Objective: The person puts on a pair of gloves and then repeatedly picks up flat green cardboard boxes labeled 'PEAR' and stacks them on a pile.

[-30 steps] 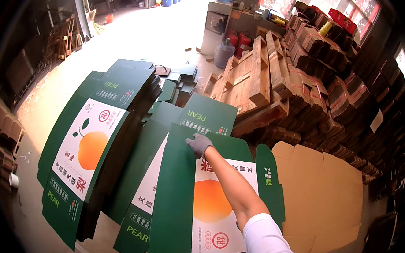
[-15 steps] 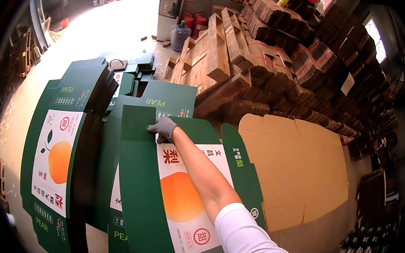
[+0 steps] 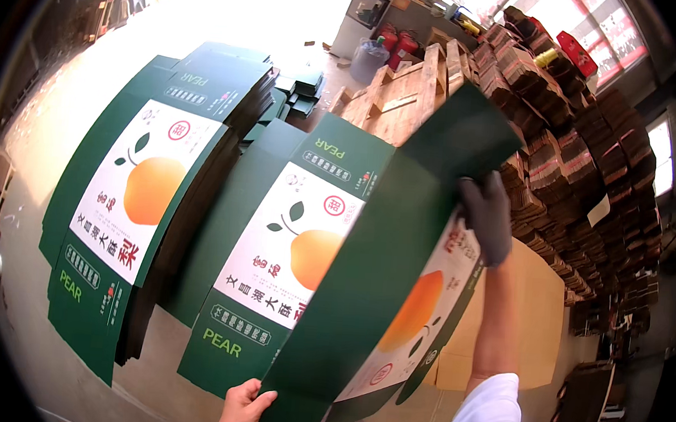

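My right hand (image 3: 487, 221), in a dark grey glove, is closed on the far part of a green pear carton blank (image 3: 344, 294). The blank is raised and tilted, its printed white panel facing right. At its near edge my bare left hand (image 3: 243, 409) pinches the cardboard between thumb and fingers. Just left of it lies another green carton blank (image 3: 281, 242) with an orange pear on white, partly covered by the raised one. Further left rises a thick stack of matching flat cartons (image 3: 139, 189).
A plain brown cardboard sheet (image 3: 534, 323) lies to the right. Behind stand wooden pallets (image 3: 401, 98), a water jug (image 3: 369, 60), red fire extinguishers (image 3: 402, 49) and high piles of bundled cardboard (image 3: 561, 164). More green pieces (image 3: 303, 91) lie beyond the left stack.
My right hand has moved right, lifting and tilting the carton blank off the one beneath. My left hand has come into view at the near edge. The view has shifted too.
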{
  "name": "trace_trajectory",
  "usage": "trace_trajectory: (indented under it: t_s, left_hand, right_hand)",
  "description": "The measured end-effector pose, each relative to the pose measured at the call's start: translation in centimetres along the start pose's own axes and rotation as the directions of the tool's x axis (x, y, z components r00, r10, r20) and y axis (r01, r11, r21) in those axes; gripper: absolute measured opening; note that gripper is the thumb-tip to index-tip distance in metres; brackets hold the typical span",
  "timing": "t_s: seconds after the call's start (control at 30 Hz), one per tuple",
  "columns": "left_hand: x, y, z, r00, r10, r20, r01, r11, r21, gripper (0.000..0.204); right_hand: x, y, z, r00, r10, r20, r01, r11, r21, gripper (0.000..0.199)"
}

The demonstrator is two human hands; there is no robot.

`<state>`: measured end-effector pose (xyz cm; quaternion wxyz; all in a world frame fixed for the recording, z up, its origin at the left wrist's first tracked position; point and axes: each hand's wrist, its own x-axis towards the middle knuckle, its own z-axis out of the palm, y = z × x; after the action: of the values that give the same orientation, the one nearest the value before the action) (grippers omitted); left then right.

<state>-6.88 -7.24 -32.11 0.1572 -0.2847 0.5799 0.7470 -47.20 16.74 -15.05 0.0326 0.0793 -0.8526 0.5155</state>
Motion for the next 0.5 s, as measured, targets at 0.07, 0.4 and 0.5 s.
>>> trace_trajectory:
  t_s: [0.07, 0.4, 0.5]
  left_hand:
    - [0.9, 2.5, 2.9, 0.985, 0.079, 0.156, -0.073, 0.996, -0.043, 0.020]
    - [3.8, 5.1, 12.7, 0.866, 0.170, 0.471, -0.150, 0.986, -0.079, 0.024]
    - [6.3, -0.1, 11.8, 0.959, 0.055, 0.278, -0.040, 0.997, -0.059, 0.023]
  right_hand:
    - [-1.0, -1.8, -6.1, 0.969, -0.108, -0.222, 0.069, 0.982, -0.178, 0.014]
    - [1.3, -5.4, -18.4, 0.907, -0.387, -0.167, 0.240, 0.800, -0.550, 0.020]
    - [4.5, 4.3, -11.6, 0.988, -0.039, -0.148, -0.033, 0.891, -0.453, 0.019]
